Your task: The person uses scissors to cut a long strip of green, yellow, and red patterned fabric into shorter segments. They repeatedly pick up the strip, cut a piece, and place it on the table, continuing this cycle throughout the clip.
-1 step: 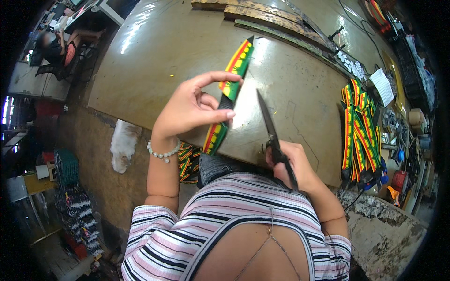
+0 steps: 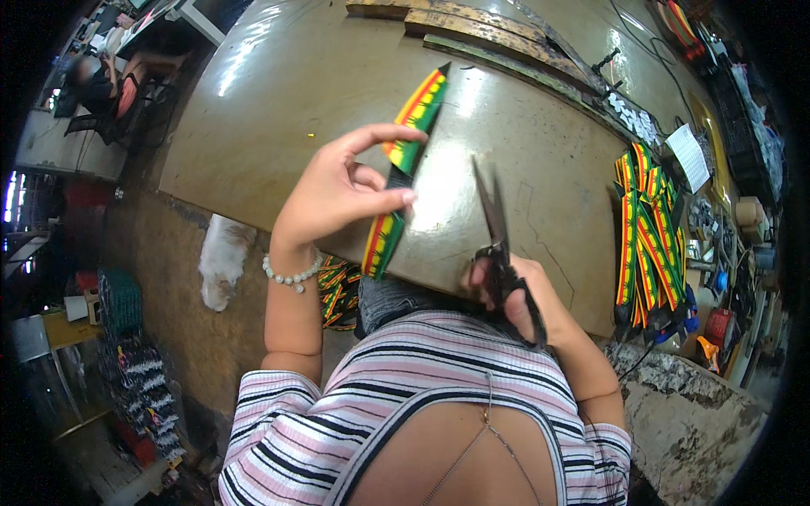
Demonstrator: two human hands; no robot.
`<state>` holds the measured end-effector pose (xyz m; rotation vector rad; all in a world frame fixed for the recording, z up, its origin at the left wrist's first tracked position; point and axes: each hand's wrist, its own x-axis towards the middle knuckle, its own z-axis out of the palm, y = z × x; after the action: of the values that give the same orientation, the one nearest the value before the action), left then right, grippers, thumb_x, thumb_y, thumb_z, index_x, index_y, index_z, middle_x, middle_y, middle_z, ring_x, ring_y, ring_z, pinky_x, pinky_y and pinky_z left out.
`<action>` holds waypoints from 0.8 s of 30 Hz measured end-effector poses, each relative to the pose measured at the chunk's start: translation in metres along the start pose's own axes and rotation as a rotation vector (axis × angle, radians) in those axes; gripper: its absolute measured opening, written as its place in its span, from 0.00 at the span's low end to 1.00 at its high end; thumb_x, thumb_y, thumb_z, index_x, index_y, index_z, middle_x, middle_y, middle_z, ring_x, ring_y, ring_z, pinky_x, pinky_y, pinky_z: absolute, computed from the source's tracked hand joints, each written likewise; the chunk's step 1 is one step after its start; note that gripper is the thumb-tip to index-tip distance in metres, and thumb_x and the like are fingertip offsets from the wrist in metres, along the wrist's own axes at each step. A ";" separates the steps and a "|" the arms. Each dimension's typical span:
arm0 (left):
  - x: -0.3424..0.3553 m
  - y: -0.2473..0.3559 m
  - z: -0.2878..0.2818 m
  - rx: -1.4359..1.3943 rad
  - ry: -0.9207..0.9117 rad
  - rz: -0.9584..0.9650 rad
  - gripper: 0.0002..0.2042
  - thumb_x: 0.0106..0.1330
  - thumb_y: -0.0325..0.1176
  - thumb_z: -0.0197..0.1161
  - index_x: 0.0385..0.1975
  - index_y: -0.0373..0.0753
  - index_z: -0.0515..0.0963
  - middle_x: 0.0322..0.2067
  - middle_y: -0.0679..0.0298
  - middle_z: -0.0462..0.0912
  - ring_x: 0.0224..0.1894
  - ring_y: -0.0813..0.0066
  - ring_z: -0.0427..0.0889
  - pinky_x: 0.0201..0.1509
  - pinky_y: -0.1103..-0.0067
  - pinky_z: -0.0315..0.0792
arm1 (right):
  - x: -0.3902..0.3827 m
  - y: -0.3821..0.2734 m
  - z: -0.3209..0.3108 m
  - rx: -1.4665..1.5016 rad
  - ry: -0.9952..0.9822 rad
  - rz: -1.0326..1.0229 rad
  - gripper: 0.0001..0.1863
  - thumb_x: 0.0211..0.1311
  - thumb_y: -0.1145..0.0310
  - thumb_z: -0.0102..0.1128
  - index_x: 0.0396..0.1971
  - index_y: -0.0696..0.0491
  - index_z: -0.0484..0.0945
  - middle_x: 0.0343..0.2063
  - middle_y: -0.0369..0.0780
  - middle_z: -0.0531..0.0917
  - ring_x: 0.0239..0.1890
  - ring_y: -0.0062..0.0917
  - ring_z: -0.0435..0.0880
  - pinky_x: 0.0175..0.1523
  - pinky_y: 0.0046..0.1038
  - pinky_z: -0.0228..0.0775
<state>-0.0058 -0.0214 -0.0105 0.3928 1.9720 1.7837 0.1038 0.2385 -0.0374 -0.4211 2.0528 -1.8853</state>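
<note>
Pinched in the fingers of my left hand (image 2: 337, 190) is a strap (image 2: 422, 101) striped green, yellow and red, with a black band at its middle and a dark pointed top end, held over the metal-topped table (image 2: 245, 152). My right hand (image 2: 519, 295) grips black-handled scissors (image 2: 496, 219), their blades pointing away from me, slightly parted and a little to the right of the strap, apart from it. A pile of similar straps (image 2: 645, 236) lies at the table's right side.
Painted wooden bars (image 2: 481, 34) lie along the far part. A paper sheet (image 2: 688, 156), tape rolls (image 2: 749, 211) and tools crowd the right. More straps (image 2: 337, 299) sit below the front edge. A white bundle (image 2: 224, 257) is at left; a seated person (image 2: 110, 93) is at upper left.
My left hand and the strap have shifted slightly left. The scissor blades have moved a little right and parted, as my right hand's fingers have shifted on the handles.
</note>
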 end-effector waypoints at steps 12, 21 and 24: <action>-0.018 0.001 0.047 0.059 0.205 0.337 0.27 0.56 0.15 0.65 0.57 0.35 0.66 0.63 0.48 0.64 0.36 0.72 0.85 0.38 0.81 0.79 | 0.058 0.001 0.031 0.573 0.305 -0.021 0.18 0.57 0.75 0.68 0.36 0.54 0.64 0.27 0.37 0.77 0.27 0.21 0.82 0.32 0.23 0.76; -0.025 0.017 0.009 -0.015 0.024 0.257 0.25 0.60 0.19 0.63 0.59 0.33 0.70 0.56 0.55 0.73 0.40 0.74 0.83 0.43 0.82 0.77 | 0.042 0.009 0.003 0.217 0.084 -0.023 0.45 0.63 0.29 0.37 0.59 0.59 0.63 0.49 0.42 0.75 0.44 0.23 0.77 0.43 0.22 0.71; -0.024 0.033 -0.005 -0.097 -0.090 0.228 0.42 0.55 0.21 0.68 0.71 0.40 0.55 0.68 0.59 0.59 0.36 0.84 0.80 0.39 0.88 0.75 | 0.023 0.006 0.007 -0.017 -0.134 0.134 0.33 0.62 0.40 0.51 0.48 0.59 0.74 0.34 0.39 0.78 0.36 0.23 0.77 0.42 0.26 0.71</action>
<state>0.0096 -0.0339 0.0256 0.6759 1.8320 1.9541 0.0863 0.2228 -0.0444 -0.3925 1.9606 -1.7159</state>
